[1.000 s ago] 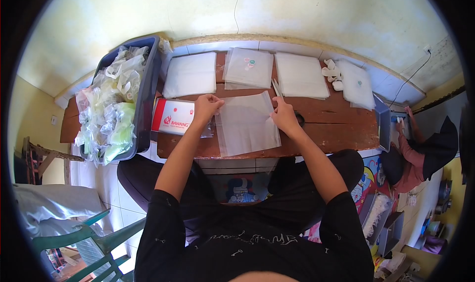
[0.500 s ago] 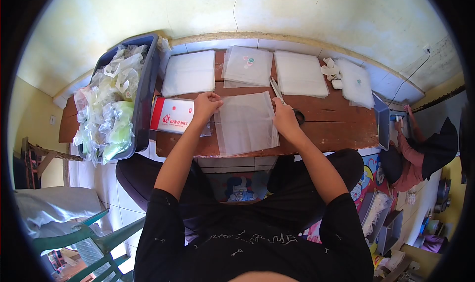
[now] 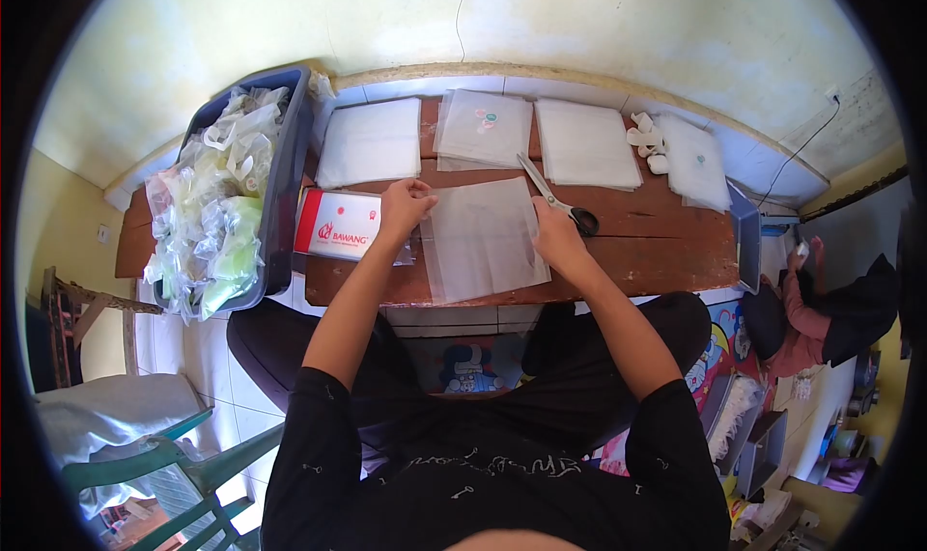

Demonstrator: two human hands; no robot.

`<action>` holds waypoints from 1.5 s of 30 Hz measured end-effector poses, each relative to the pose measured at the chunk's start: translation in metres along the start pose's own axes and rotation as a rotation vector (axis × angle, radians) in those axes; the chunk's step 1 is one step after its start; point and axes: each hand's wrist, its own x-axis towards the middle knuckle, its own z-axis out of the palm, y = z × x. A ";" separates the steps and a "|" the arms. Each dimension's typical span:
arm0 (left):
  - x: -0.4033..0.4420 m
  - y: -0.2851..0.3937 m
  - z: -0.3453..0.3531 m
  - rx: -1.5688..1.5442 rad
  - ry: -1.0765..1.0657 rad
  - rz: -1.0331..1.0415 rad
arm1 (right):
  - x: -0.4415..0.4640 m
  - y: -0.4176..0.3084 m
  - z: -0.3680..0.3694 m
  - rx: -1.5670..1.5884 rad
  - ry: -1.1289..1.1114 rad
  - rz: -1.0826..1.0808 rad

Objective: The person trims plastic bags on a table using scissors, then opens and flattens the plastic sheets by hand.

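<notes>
A clear plastic bag (image 3: 485,247) lies flat on the brown wooden table in front of me. My left hand (image 3: 407,211) is closed in a pinch at its upper left corner. At the bag's right edge, my right hand (image 3: 557,234) has its fingers closed on the plastic. Scissors (image 3: 548,196) with black handles rest just beyond that hand, blades slanting up and left. Beside my left forearm is a red and white pack marked BAWANG (image 3: 340,225).
Stacks of clear bags (image 3: 369,143) line the table's back (image 3: 666,252), one with small coloured pieces (image 3: 486,119) on it. White rolls (image 3: 647,138) sit right of them. A dark bin (image 3: 280,194) overflows with plastic at left. Another person (image 3: 811,310) is at the far right.
The bag's right side has shifted slightly right. The scissors have turned, with their tips further left and more of the handles showing. The other person's hands have moved.
</notes>
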 end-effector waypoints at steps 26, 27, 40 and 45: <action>0.006 -0.005 -0.002 -0.124 -0.048 -0.036 | -0.028 -0.020 0.020 -0.143 -0.024 -0.441; 0.005 -0.003 -0.001 -0.125 -0.049 -0.037 | -0.029 -0.022 0.022 -0.144 -0.025 -0.440; 0.006 -0.003 -0.001 -0.159 -0.022 -0.092 | -0.023 -0.022 0.056 -0.191 0.143 -0.448; 0.005 -0.002 -0.001 -0.149 -0.020 -0.090 | -0.022 -0.017 0.061 -0.228 0.113 -0.440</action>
